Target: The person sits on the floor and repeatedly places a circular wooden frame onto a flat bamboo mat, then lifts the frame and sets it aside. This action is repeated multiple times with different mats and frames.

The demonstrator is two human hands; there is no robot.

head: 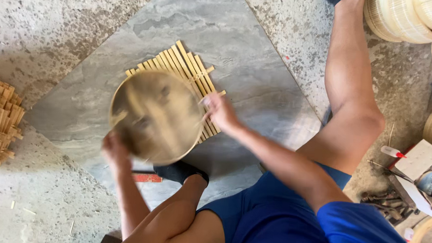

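Observation:
A round bamboo hoop tray (154,115), blurred by motion, sits over a mat of parallel bamboo slats (189,68) on a grey stone slab (237,50). My left hand (114,150) grips the hoop's lower left rim. My right hand (219,112) holds its right rim, fingers closed on the edge. My knee and a dark sock (178,172) rest just below the hoop.
A stack of woven slat mats (0,123) lies at the left edge. Finished round bamboo hoops (401,18) stand at the top right. Tools, a white tube and a board (415,167) lie at the right. A red-handled tool (147,177) lies by my knee.

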